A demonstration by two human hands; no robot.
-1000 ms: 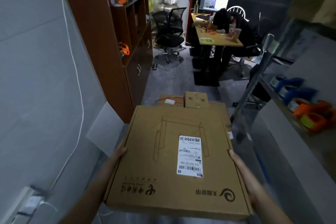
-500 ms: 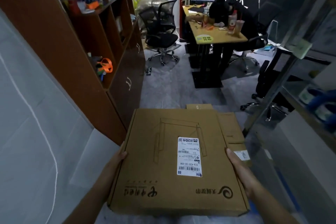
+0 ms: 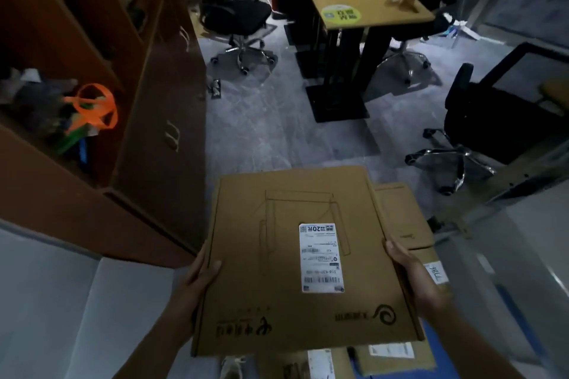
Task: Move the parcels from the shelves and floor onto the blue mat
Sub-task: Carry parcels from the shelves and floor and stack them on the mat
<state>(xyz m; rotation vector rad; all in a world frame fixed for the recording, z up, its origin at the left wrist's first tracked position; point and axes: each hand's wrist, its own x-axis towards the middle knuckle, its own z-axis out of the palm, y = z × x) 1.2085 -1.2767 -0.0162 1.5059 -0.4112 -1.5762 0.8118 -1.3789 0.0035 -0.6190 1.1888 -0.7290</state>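
I carry a large flat cardboard parcel [image 3: 295, 258] with a white shipping label, held level in front of me. My left hand [image 3: 200, 274] grips its left edge, thumb on top. My right hand [image 3: 415, 280] grips its right edge. Beneath it, other cardboard parcels [image 3: 403, 215] lie on the floor, and more parcels [image 3: 391, 357] show under its near edge. A strip of the blue mat [image 3: 520, 326] shows at the lower right, mostly hidden by the parcels.
A brown shelf unit [image 3: 147, 120] with orange and green items stands on the left. Ahead are a wooden desk [image 3: 369, 9] and black office chairs [image 3: 237, 12], another chair [image 3: 492, 126] at right. A metal rack edge runs along the right.
The view has tilted down and moved forward. The desk and chairs are closer, and parcels now show below the held parcel's near edge. Both hands keep the same grip.
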